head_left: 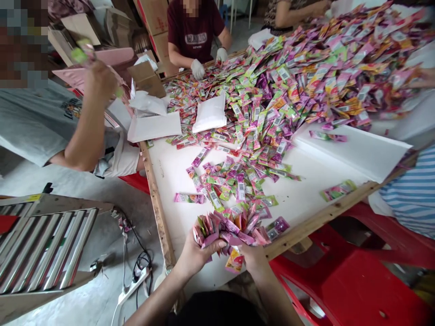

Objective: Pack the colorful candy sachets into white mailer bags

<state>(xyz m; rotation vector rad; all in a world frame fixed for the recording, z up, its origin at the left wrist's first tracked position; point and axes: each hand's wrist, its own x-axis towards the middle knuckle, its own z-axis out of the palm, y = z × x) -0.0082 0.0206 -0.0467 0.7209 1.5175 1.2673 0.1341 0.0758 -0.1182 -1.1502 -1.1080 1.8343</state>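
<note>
A thick bundle of small snack sachets (231, 228), pink, purple and green, is gathered between my two hands over the near edge of the table. My left hand (200, 249) grips its left end, with the thumb laid across the front. Around the right end my right hand (253, 256) is closed, its fingers partly hidden by the sachets. An orange sachet (234, 261) with a fruit picture hangs below the bundle between the hands. Just beyond, loose sachets (240, 188) lie scattered on the white tabletop (176, 170).
A big heap of sachets (306, 77) covers the far and right side. White packages (210, 113) and a white box (353, 154) lie on the table. A wooden rim (158, 213) borders it. Co-workers sit around; red chairs (367, 276) stand right, a roller conveyor (47, 244) left.
</note>
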